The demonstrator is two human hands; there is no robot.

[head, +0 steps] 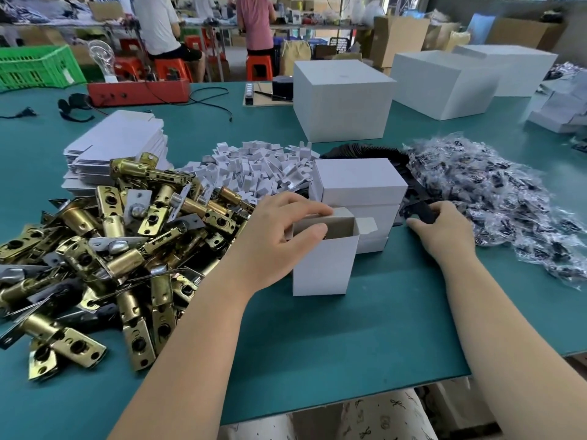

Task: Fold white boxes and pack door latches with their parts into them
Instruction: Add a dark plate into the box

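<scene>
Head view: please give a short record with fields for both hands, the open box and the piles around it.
left hand: grips the open white box at its top
right hand: pinches a black part
box state: upright, top flaps open
left pile: brass latches
behind box: white inserts
right pile: bagged parts
surface: green table

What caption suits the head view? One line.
Left hand holds an open white box; right hand grips a black part.
</scene>
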